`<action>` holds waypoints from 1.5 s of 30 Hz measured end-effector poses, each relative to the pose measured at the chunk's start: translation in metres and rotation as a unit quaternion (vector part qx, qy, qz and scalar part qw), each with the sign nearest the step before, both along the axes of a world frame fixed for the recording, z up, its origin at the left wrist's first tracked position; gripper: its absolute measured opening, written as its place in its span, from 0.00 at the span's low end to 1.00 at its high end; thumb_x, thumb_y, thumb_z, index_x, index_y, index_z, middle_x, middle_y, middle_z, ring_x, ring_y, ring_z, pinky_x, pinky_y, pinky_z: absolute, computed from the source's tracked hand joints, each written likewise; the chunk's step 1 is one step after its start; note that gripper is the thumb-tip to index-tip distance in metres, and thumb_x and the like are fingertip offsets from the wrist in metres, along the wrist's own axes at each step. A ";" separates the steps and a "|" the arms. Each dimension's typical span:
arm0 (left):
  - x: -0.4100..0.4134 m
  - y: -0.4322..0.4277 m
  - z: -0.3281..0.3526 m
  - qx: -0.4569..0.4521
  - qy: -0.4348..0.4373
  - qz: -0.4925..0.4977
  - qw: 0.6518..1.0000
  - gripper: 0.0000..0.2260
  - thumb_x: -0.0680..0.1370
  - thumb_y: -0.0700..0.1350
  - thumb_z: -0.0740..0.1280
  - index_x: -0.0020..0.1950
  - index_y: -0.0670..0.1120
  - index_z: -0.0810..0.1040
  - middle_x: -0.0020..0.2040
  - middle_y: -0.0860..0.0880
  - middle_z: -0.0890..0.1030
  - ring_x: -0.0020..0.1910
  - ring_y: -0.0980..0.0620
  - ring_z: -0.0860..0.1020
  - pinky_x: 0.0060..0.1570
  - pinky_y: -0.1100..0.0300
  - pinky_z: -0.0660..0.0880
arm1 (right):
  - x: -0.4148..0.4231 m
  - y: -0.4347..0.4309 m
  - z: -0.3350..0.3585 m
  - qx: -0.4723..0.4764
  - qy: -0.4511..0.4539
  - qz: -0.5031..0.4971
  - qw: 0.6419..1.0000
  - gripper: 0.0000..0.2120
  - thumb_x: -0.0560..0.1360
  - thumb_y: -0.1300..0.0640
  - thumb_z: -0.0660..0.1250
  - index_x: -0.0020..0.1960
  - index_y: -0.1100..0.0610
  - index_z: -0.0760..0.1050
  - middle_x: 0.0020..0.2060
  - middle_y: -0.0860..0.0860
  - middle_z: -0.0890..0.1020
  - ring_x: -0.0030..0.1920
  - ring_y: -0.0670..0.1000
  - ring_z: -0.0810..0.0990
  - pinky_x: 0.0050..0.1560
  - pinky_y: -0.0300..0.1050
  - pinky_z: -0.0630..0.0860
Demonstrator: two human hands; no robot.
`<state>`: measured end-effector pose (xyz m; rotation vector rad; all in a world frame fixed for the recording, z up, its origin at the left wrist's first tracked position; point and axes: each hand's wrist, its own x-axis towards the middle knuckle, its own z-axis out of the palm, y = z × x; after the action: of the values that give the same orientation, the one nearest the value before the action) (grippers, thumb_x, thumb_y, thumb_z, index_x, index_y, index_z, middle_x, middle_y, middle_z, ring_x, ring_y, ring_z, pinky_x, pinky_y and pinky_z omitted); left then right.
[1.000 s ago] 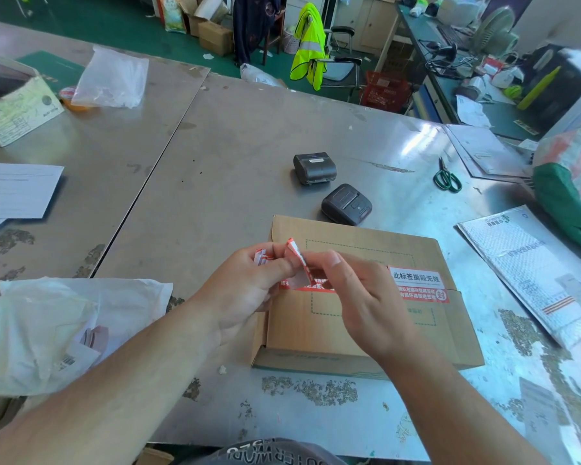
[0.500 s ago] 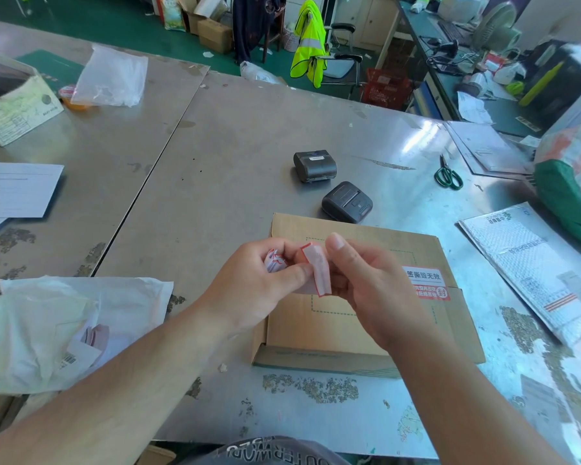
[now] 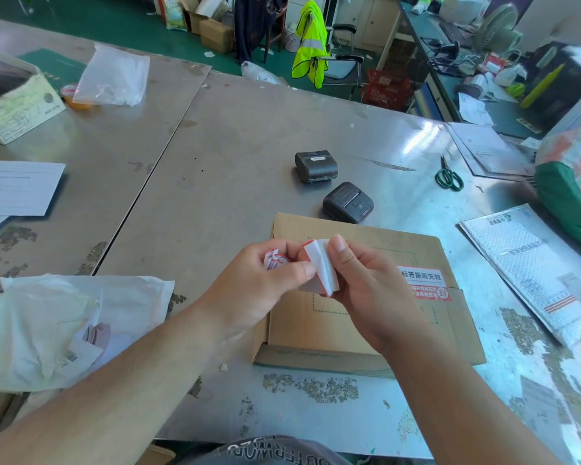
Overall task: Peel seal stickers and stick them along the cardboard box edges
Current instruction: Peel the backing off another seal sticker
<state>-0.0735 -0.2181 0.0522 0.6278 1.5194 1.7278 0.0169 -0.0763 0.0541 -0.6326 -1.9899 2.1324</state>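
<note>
Change: red-edged white seal sticker (image 3: 321, 266) is now flipping white-side up.
Hands: left hand (image 3: 262, 290) and right hand (image 3: 373, 290) are pinching it.
Meaning: peel likely finishing; flat brown cardboard box (image 3: 316, 333) next.

The scuffed steel worktop (image 3: 235, 169), two sheets meeting at a seam, carries a flat cardboard box (image 3: 316, 330) at its near edge, with two black portable printers (image 3: 316, 166) (image 3: 348, 202) just beyond it. Green-handled scissors (image 3: 449, 176) and a bubble mailer (image 3: 537, 273) lie to the right. To the left lie crumpled white plastic bags (image 3: 47, 327), a paper sheet (image 3: 17, 187), a clear plastic bag (image 3: 114, 75) and an open carton (image 3: 14, 105).
</note>
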 end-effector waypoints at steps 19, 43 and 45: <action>-0.014 -0.008 -0.019 0.033 -0.109 0.048 0.992 0.10 0.69 0.53 0.68 0.40 0.47 0.76 0.33 0.43 0.67 0.24 0.55 0.62 0.26 0.62 0.58 | -0.007 0.002 0.008 -0.119 -0.018 -0.132 0.984 0.16 0.82 0.51 0.61 0.45 0.58 0.82 0.35 0.52 0.82 0.34 0.48 0.79 0.32 0.41 0.74; -0.008 0.000 -0.018 -0.020 -0.131 0.155 0.979 0.07 0.78 0.38 0.63 0.46 0.50 0.72 0.43 0.46 0.76 0.41 0.48 0.75 0.44 0.51 0.69 | -0.001 -0.002 -0.001 -0.066 -0.052 -0.169 0.982 0.17 0.82 0.49 0.63 0.48 0.59 0.83 0.43 0.57 0.82 0.44 0.54 0.77 0.40 0.45 0.72; -0.009 -0.001 -0.019 -0.011 -0.137 0.162 0.977 0.10 0.80 0.34 0.59 0.47 0.50 0.71 0.44 0.45 0.76 0.41 0.48 0.75 0.42 0.53 0.69 | 0.000 0.000 0.000 -0.081 -0.051 -0.177 0.980 0.16 0.82 0.49 0.63 0.44 0.57 0.84 0.42 0.57 0.83 0.43 0.54 0.78 0.40 0.46 0.72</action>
<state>-0.0827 -0.2187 0.0332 0.1229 1.4982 1.9425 0.0169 -0.0764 0.0545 -1.0549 -1.6072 2.0858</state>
